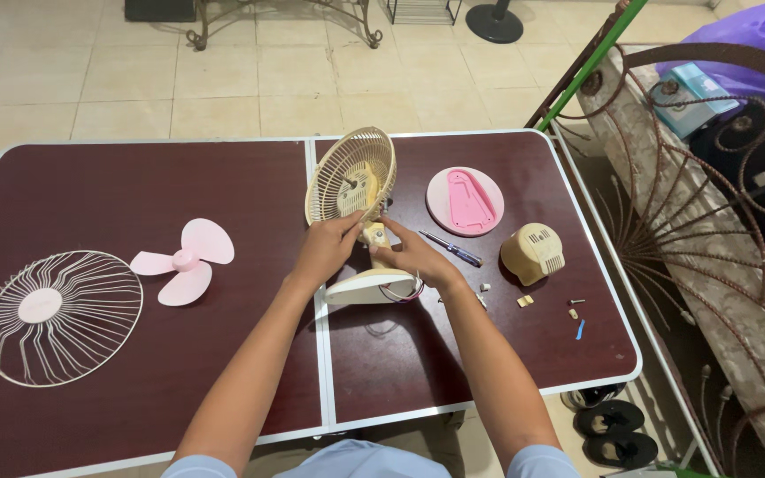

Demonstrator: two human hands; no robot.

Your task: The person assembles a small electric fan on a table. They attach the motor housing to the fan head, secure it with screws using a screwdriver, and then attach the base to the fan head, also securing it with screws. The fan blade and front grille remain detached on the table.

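Both hands meet at the middle of a dark maroon folding table (135,389), on a partly stripped cream desk fan (358,221). The left hand (325,250) has its fingers curled around the fan's neck just below the rear grille (350,175), which stands upright and tilted toward the far edge. The right hand (413,255) grips the same neck from the right, fingers closed on it above the oval base (365,288), where loose wires (403,292) spill out on the near right side.

Just right of the hands lies a screwdriver (452,249) with a blue handle, and beyond it a round pink base plate (465,201). The cream motor cover (533,253) sits further right, with a few small screws and bits (568,307) scattered near it. Well to the left lie the pink three-blade propeller (183,261) and, nearer the left edge, the front wire guard (59,317) lying flat. Nothing lies between the hands and the fan.

The table stands on a beige tiled floor (223,80). A rusted ornate metal frame (710,221) runs along the right side, with a green pole (591,62) leaning at the far right and black sandals (613,429) on the floor below.
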